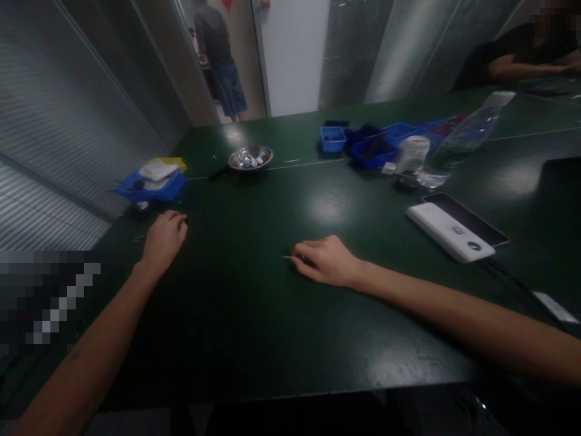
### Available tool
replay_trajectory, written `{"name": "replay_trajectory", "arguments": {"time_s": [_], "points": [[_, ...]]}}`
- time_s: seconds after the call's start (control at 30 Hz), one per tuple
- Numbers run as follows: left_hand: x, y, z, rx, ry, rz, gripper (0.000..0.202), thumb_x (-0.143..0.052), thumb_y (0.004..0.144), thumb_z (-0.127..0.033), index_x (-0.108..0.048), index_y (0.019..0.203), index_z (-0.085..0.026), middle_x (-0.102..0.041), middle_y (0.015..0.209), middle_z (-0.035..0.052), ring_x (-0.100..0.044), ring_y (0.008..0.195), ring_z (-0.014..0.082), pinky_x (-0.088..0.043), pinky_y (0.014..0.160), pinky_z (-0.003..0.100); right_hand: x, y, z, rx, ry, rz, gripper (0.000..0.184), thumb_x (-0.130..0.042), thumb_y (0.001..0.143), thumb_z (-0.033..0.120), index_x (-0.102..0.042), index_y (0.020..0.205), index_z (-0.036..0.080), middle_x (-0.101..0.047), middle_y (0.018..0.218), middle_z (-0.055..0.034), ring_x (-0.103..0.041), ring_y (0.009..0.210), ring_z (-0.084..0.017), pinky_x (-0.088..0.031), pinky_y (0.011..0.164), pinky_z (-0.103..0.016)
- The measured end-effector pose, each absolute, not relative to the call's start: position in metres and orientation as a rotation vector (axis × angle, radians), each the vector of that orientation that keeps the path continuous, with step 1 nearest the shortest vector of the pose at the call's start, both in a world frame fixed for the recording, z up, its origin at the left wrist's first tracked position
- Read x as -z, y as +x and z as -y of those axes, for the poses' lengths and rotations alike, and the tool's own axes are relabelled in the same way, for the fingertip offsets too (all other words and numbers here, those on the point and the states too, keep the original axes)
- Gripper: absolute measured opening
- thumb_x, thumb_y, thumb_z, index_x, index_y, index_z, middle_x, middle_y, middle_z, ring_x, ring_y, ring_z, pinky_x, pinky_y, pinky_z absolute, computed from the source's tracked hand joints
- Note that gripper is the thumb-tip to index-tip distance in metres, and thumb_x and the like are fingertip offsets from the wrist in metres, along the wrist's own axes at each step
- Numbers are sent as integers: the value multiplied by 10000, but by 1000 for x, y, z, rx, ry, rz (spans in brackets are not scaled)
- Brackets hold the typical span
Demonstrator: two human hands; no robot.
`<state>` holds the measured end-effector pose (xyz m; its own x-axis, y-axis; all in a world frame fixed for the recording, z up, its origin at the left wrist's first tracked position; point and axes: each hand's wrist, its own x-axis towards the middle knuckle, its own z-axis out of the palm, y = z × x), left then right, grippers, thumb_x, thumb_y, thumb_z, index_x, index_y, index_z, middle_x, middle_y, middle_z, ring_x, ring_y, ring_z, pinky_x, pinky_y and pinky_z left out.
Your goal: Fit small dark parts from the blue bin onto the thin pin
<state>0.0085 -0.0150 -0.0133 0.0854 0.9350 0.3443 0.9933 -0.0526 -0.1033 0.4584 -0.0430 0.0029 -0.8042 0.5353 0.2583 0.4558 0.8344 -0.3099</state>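
Note:
On the green table (236, 303), my right hand (329, 260) is closed round a thin tool with a slim pale metal tip (285, 257) that sticks out to the left. Most of that tool is hidden by the fingers, so its kind does not show. My left hand (164, 239) is at the table's left side, just in front of a blue tray (167, 191). Its fingers are curled together, and whatever they may hold is too small or hidden to make out. The two hands are well apart.
A shiny metal bowl (236, 160) with small pieces stands farther back. Several blue bins (333, 140), a white-capped jar (413, 154) and a tilted clear bottle (467, 136) are at back right. A white power bank (449, 230) lies beside a phone (472, 218). Two people are beyond.

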Motion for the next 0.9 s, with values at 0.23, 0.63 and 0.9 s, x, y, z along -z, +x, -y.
{"name": "replay_trajectory", "arguments": {"time_s": [0.23, 0.63, 0.9], "points": [[14, 6, 19, 174, -2052, 1924, 417, -370, 964, -270, -652, 1230, -116, -652, 1235, 160, -621, 1093, 307, -464, 958, 423, -2, 459, 43, -343, -744, 2682, 327, -383, 1029, 377, -623, 992, 157, -647, 800, -30, -503, 610, -98, -303, 557, -241], [8, 20, 16, -95, -1998, 1887, 429, -349, 963, -212, -621, 1248, -41, -680, 1075, 214, -638, 949, 331, -465, 863, 444, -2, 458, 43, -330, -761, 2694, 319, -388, 1025, 374, -626, 1005, 164, -655, 814, -28, -517, 621, -101, -305, 569, -250], [13, 3, 18, 466, -1999, 1996, 371, -418, 953, -328, -695, 1110, -137, -689, 1169, 133, -626, 1095, 273, -435, 1025, 395, -3, 458, 43, -348, -765, 2696, 323, -383, 1028, 372, -625, 1002, 160, -653, 811, -31, -526, 631, -105, -321, 580, -248]]}}
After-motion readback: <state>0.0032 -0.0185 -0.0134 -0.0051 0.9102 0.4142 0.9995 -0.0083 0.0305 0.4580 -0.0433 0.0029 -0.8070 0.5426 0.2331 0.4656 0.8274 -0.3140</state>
